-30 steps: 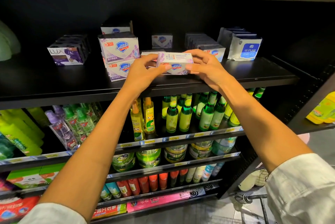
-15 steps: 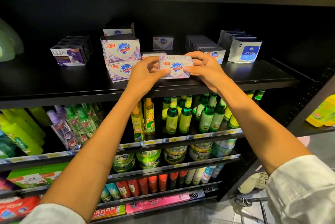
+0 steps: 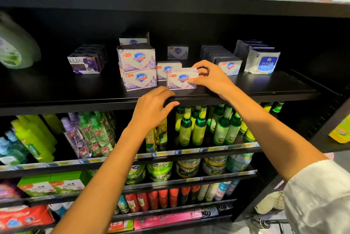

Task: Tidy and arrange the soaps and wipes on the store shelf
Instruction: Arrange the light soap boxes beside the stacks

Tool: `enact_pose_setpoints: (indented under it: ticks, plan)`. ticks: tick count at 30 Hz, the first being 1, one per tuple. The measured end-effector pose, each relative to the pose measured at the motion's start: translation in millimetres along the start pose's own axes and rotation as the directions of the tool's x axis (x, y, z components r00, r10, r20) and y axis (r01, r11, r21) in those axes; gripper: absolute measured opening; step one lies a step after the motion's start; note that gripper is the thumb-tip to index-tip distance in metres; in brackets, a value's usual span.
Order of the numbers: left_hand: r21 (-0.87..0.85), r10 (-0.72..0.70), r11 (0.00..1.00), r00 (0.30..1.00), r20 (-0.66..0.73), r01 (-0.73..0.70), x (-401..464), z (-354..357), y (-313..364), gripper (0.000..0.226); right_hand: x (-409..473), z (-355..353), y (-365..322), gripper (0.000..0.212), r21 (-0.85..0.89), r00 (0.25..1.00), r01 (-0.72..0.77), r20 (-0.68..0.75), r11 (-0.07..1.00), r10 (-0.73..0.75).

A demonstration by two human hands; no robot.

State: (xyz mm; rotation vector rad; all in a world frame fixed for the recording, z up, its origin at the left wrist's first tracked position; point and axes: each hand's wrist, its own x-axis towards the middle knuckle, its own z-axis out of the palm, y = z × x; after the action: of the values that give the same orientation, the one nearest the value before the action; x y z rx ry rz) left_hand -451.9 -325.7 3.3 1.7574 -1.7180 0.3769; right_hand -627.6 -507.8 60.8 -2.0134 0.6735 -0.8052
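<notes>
We take the two-high stack of Safeguard boxes [image 3: 137, 67] as our landmark. Just to its right, at the front lip of the black shelf [image 3: 265, 84], stands the soap box [image 3: 181, 80], with our right hand [image 3: 214, 79] at its right end, fingers [image 3: 200, 70] curled over the top and thumb on its face. Our left hand [image 3: 153, 109] is below and in front of the stack, fingers loosely bent, touching nothing we can see.

The risk, as we judge it: the box sits close to the edge, so a careless push could tip it off (bottles crowd the tier beneath), or knock it into the stack and skew that.

Right of the stack lie a flat pack row and the wipes packs [image 3: 263, 62]; left of it, LUX boxes [image 3: 86, 62]. Price tags line the shelf above.
</notes>
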Motion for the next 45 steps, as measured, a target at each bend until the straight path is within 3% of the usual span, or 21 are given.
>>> enact_pose_setpoints:
  ticks: [12, 18, 20, 23, 25, 30, 36, 41, 45]
  plan:
    - [0.005, -0.002, 1.000, 1.000, -0.014, 0.002, 1, 2, 1, 0.034, 33, 27, -3, 0.065, -0.176, 0.992, -0.003, -0.125, 0.984, -0.019]
    - [0.003, -0.017, 1.000, 0.998, 0.056, 0.017, 8, -5, -1, 0.035, 41, 32, 1, 0.068, -0.173, 0.994, 0.007, -0.103, 0.985, -0.026]
    - [0.020, 0.000, 1.000, 0.996, 0.092, -0.002, 11, -7, -2, 0.037, 41, 28, 4, 0.067, -0.084, 0.996, -0.018, -0.085, 0.996, 0.011]
    - [0.007, 0.034, 0.999, 0.985, 0.172, -0.036, 17, -9, -3, 0.039, 43, 20, 7, 0.044, 0.237, 0.986, -0.086, -0.120, 0.968, 0.117]
    - [-0.027, 0.066, 0.998, 0.967, 0.248, -0.061, 26, -11, -1, 0.042, 47, 17, 6, 0.033, 0.337, 0.968, -0.108, -0.180, 0.935, 0.176]
    - [-0.079, 0.142, 0.990, 0.893, 0.428, -0.120, 57, -11, 12, 0.058, 76, 16, 16, 0.020, 0.153, 0.942, -0.137, -0.287, 0.979, 0.177]
    - [-0.143, 0.179, 0.982, 0.842, 0.509, -0.122, 80, 2, 5, 0.063, 123, 23, 20, 0.037, -0.132, 0.947, -0.184, -0.290, 0.974, 0.139]
    - [-0.321, 0.216, 0.944, 0.882, 0.418, -0.079, 77, 9, -8, 0.060, 175, 25, 44, 0.047, -0.089, 0.935, -0.225, -0.302, 0.970, 0.188]
    - [-0.333, 0.228, 0.939, 0.885, 0.407, -0.089, 76, 8, -10, 0.056, 211, 31, 63, 0.057, 0.013, 0.931, -0.237, -0.283, 0.972, 0.230]
